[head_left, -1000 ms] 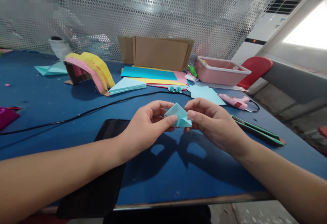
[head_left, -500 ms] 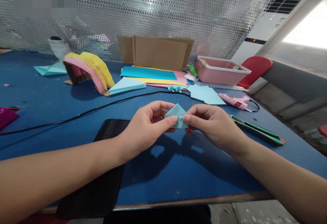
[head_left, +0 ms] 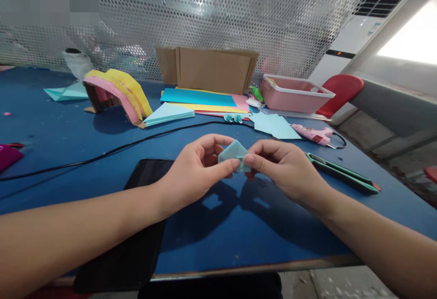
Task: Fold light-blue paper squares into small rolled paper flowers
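A small folded piece of light blue paper (head_left: 235, 149) is pinched between both hands, above the blue table (head_left: 205, 249). My left hand (head_left: 201, 162) grips its left side, thumb across the front and fingers behind. The right side is held by my right hand (head_left: 283, 162), with the thumb tip pressing near a small fold at the middle. The paper's pointed corner faces up; its lower part is partly hidden by the thumbs. Behind the hands lie two small curled blue paper pieces (head_left: 233, 118) and some light blue paper sheets (head_left: 275, 125).
A black tablet-like slab (head_left: 119, 258) lies under my left forearm. A green-edged cutter-like tool (head_left: 343, 174) and a pink glue gun (head_left: 312, 134) are on the right. A black cable (head_left: 136, 142) crosses the table. Behind stand a yellow-pink cardboard arch (head_left: 119, 92) and a pink basket (head_left: 295, 96).
The folded paper has turned slightly, and my left thumb has slid a little to the right across its front. Both hands still hold it in nearly the same place.
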`<state>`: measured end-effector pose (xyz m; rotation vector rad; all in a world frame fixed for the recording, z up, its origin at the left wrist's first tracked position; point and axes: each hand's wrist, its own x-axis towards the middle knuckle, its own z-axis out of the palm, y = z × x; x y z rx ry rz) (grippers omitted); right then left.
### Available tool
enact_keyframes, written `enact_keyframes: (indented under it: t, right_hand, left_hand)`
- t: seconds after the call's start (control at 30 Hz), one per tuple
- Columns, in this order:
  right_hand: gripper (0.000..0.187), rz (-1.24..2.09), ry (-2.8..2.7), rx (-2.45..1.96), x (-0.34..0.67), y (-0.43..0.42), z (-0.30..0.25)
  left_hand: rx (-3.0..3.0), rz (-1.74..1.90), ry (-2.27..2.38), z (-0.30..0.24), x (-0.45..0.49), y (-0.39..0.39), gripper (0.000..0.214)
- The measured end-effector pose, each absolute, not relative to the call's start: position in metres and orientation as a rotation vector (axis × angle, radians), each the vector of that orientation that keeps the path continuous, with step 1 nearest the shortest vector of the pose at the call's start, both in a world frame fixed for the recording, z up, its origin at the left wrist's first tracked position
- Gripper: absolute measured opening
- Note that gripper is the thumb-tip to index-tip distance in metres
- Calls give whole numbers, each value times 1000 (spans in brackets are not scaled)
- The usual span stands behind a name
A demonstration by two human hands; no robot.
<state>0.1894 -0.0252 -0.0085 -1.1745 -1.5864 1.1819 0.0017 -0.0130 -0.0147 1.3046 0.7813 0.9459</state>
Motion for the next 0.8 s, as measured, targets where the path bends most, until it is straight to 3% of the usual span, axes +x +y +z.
enact_keyframes:
  t: [0.3,0.6,0.8]
  right_hand:
    - [14,1132,-1639,-1146,189,-28,-6]
    - [14,1041,-1753,-1218,187,-30,-7]
    - [13,1118,-1673,-1211,188,-29,-7]
  left_hand:
    - [1308,883,799,-14,2,-13,23]
    - [1498,856,887,-13,0,-12,18]
    - [1305,904,905,-15,1,-9,21]
